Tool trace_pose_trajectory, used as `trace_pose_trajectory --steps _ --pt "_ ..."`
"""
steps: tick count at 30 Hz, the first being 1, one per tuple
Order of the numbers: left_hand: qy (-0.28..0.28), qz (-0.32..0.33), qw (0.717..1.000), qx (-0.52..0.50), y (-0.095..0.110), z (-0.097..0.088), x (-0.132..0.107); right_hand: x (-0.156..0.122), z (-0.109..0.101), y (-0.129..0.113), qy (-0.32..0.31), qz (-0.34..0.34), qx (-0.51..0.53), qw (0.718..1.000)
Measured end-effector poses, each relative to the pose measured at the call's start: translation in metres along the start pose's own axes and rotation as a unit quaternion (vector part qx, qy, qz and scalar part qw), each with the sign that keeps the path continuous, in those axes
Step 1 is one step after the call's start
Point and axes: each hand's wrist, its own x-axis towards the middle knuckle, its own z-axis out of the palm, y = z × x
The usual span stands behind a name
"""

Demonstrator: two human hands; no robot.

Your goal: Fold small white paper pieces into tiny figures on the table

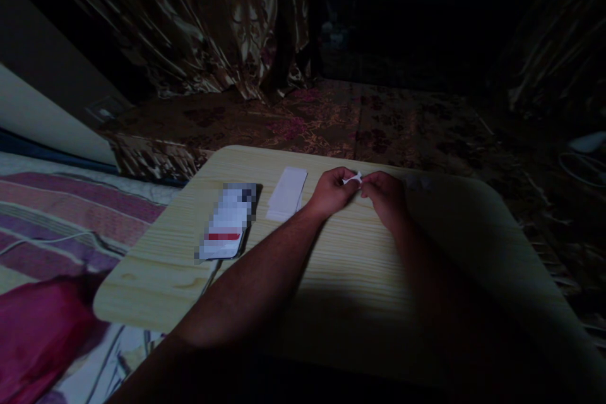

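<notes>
Far on the table (345, 255), left hand (333, 192) and right hand (385, 196), curled, pinch a paper scrap (355, 178) — uneven tugging could tear it.

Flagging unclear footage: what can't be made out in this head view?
All head view:
White paper piece: outline partly covered by the left hand and right hand.
Phone: details hidden by pixelation.
Pale shapes beside the right hand: too dark to identify.
White object: cut off by the right edge.

1 head camera looks forward-down, apparently close above the dim table (350, 259)
</notes>
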Motion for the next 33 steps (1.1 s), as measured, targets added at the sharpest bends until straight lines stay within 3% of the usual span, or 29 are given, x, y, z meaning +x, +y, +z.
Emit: trace_pose_trajectory --steps 13,33 --pt "-0.006 -0.034 0.998 -0.052 -0.0014 -0.0011 0.0005 0.0011 0.0002 0.0035 -0.02 -0.009 0.013 1.0" --pt "-0.015 -0.025 0.997 -0.065 -0.0037 -0.0015 0.0012 0.0021 0.0006 0.0043 -0.023 -0.002 0.035 0.999"
